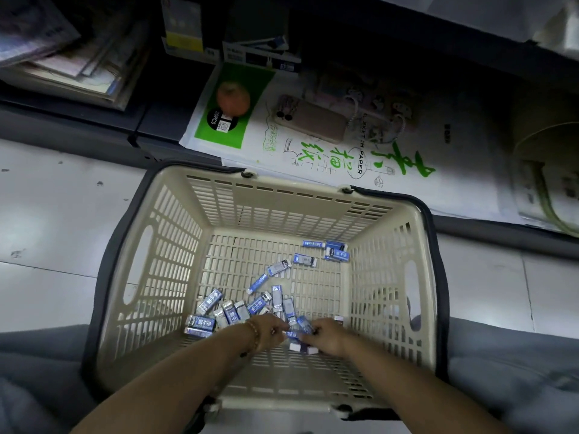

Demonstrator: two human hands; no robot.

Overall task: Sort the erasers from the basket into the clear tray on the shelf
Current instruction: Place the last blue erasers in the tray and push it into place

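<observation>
A beige slotted basket (175, 245) with dark handles sits on the floor between my knees. Several blue-and-white wrapped erasers (260, 283) lie scattered over its bottom, most near the front. Both my hands reach down into it. My left hand (269, 330), a bead bracelet on its wrist, pinches at an eraser (293, 334) between the two hands. My right hand (326, 335) curls its fingers round erasers (304, 324) at the same spot; white ones (302, 348) show under it. No clear tray is visible.
Beyond the basket a low dark shelf holds sketch paper packs (344, 158) with green print, a phone-shaped item (310, 120), boxes (185, 26) and stacked paper pads (72, 57). Pale floor tiles (56, 214) lie to the left. My grey trouser legs (501, 371) flank the basket.
</observation>
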